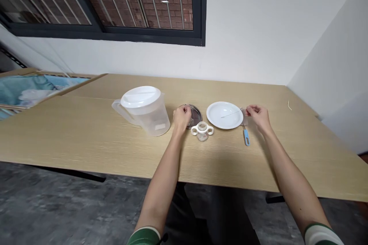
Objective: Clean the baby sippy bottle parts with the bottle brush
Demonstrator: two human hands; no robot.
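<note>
My right hand (258,116), its fingertips pinched together, holds the end of a thin wire-like rod (230,114) that reaches left over a white plate (214,119). My left hand (182,118) is closed above a round, shiny dark metal dish (196,116); what its fingertips grip is too small to make out. Between the hands, nearer me, stands a small clear bottle (202,136) with a white two-handled collar. A blue-handled tool (246,137) lies beside the plate, just below my right hand, its upper end near a small clear piece.
A translucent pitcher (151,118) with a white lid stands left of my left hand. A small bent pale strip (289,105) lies far right on the wooden table (86,134). At the far left is a wooden-edged bin (77,88) with blue cloth-like items. A wall and window are behind.
</note>
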